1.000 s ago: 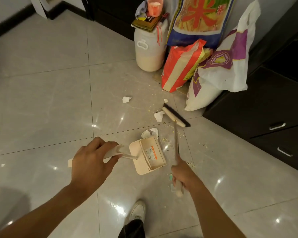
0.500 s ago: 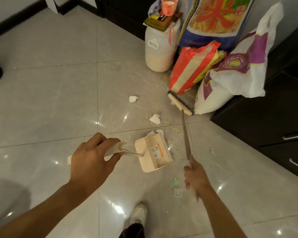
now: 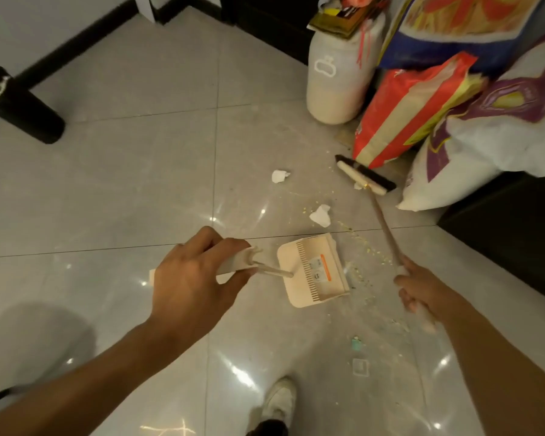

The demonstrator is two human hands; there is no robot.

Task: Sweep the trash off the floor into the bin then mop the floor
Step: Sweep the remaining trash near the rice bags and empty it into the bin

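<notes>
My left hand [image 3: 192, 278] grips the cream handle of a cream dustpan [image 3: 315, 270] that sits on the grey tiled floor, its mouth facing away from me. My right hand [image 3: 422, 286] grips the broom's thin handle. The broom head [image 3: 364, 177], cream with black bristles, rests on the floor against the sacks, beyond the dustpan. Two crumpled white paper scraps lie on the tiles: one [image 3: 321, 215] just beyond the dustpan, another [image 3: 279, 175] further left. Yellowish crumbs [image 3: 370, 251] are strewn between broom and dustpan. A small green scrap [image 3: 356, 343] lies near my foot.
A white plastic jar [image 3: 337, 80] stands at the back with items on top. A red and cream sack [image 3: 412, 111], a white and purple sack [image 3: 485, 146] and a tall blue sack lean beside it. Dark cabinets [image 3: 510, 240] line the right. A black furniture leg [image 3: 22, 111] is at left. My white shoe [image 3: 279, 401] shows below.
The broom head has moved away from me, from beside the dustpan up to the foot of the sacks. My right hand has extended forward. The dustpan stays put.
</notes>
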